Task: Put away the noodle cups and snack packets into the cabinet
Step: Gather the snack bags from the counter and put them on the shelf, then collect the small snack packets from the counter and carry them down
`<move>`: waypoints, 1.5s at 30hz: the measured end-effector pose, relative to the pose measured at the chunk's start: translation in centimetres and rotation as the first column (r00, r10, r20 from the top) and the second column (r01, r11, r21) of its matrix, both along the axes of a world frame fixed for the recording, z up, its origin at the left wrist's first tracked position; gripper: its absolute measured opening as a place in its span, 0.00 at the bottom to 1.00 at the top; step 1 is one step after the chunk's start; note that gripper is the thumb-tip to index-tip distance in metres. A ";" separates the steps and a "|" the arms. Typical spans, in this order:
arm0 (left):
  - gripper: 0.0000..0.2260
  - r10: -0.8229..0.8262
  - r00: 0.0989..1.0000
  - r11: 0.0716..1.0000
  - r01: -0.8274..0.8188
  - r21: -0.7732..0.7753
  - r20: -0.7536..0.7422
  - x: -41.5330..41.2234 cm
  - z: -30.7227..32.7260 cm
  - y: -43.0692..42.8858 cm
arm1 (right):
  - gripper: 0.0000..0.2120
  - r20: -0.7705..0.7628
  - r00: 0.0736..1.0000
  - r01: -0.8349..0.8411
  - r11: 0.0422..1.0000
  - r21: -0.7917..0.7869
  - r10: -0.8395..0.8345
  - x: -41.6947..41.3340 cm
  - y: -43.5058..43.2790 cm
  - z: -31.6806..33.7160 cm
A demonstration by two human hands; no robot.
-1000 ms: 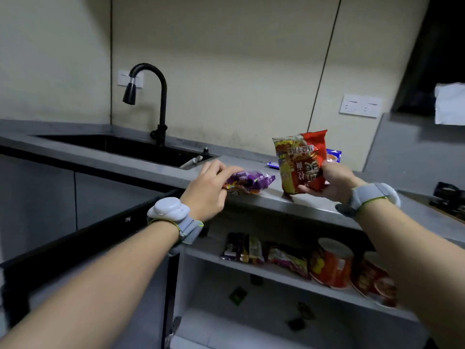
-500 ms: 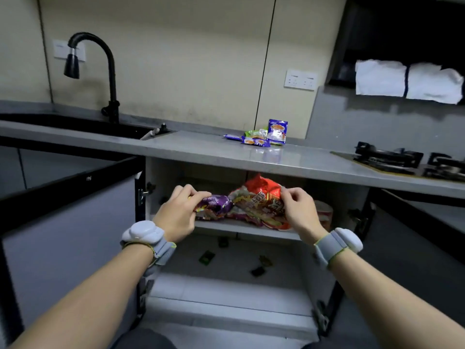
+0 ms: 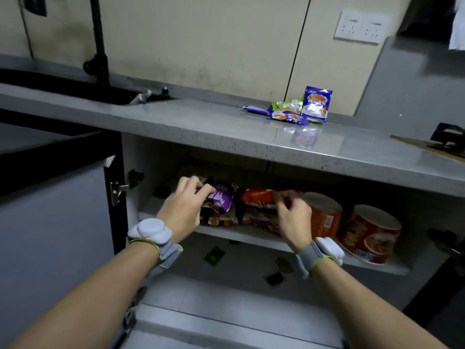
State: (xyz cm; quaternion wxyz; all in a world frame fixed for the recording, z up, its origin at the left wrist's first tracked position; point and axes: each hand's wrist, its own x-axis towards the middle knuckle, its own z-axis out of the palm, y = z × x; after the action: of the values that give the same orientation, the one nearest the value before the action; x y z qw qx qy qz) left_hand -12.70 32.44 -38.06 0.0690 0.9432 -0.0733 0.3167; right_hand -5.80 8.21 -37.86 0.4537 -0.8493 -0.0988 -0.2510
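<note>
packet (image 3: 221, 197) and cup (image 3: 324, 215) print — blurred; unreadable

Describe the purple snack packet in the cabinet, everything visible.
The purple snack packet is a shiny, crinkled foil-like pouch with pale print too blurred to read. It lies tilted on top of other packets on the cabinet shelf, left of a red packet. The left hand pinches its upper left end.
</note>
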 end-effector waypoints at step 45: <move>0.07 -0.403 0.803 0.203 -0.389 -0.899 -0.439 -3.5 -14.3 -7.1 | 0.06 -0.582 0.753 0.097 0.824 0.558 0.306 -10.1 -0.2 -15.2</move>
State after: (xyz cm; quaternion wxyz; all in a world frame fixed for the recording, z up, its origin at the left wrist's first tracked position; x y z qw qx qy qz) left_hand -16.17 25.37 -52.39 0.6691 0.7242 0.1649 -0.0255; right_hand -15.91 8.05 -53.03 0.6998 -0.7050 0.0924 0.0685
